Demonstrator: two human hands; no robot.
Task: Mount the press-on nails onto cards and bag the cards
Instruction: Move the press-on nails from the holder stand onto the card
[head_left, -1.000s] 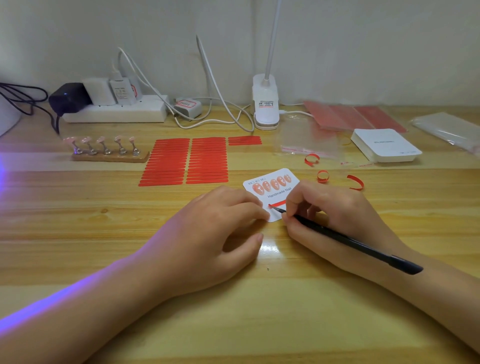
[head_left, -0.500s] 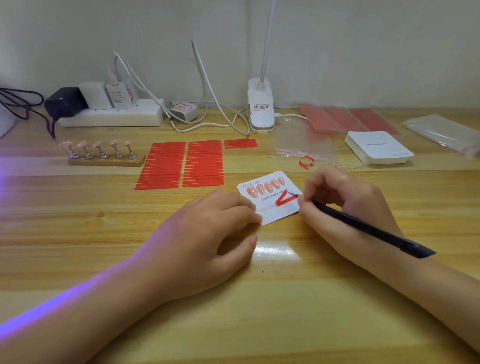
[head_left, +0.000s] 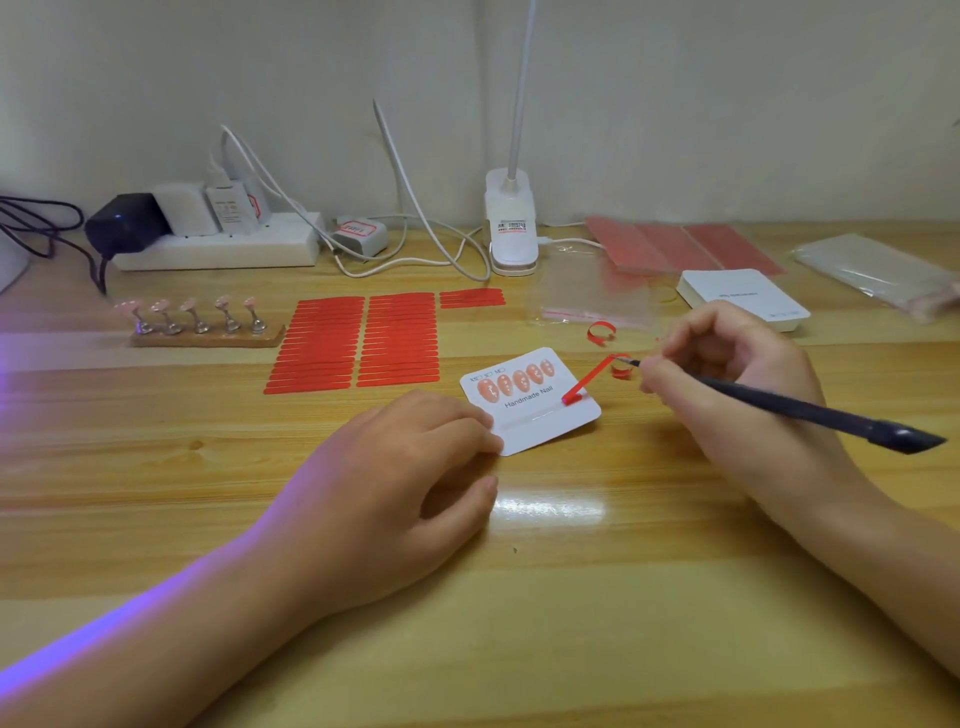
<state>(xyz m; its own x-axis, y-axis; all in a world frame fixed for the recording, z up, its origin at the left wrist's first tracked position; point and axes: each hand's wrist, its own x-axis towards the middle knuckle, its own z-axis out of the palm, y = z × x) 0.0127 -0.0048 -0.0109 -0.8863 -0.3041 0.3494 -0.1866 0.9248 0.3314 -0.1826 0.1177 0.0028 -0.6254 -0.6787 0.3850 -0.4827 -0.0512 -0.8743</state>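
Fingers of the left hand (head_left: 395, 467) lie curled loosely, their tips pressing the near left edge of the white card (head_left: 535, 410) flat against the wooden table (head_left: 571, 597), near its middle; the thumb rests on the wood just below the card. Fingers of the right hand (head_left: 727, 384) are curled round a black pen-like tool (head_left: 810, 410), pinching it near its fine tip, which meets the raised end of a red liner strip (head_left: 589, 379). That strip runs up from the card's right side, its lower end still stuck there, and a clear band of tape shows across the card beside it. Five orange press-on nails (head_left: 517, 382) sit in a row along the card's far edge, above the printed words "Handmade Nail".

Toward the far left edge of the table a power strip (head_left: 218, 249) with plugs lies against the wall, and in front of it a wooden nail stand (head_left: 208, 325) carries five pink nails on pegs. Sheets of red tape strips (head_left: 358, 338) lie flat just right of it. A white clip lamp (head_left: 511, 228) stands at the far edge. A clear bag (head_left: 592, 301) lies in front of it, with curled red liner scraps (head_left: 600, 331) near. A stack of white cards (head_left: 743, 299) sits toward the far right, and more clear bags (head_left: 872, 273) lie at the right edge.
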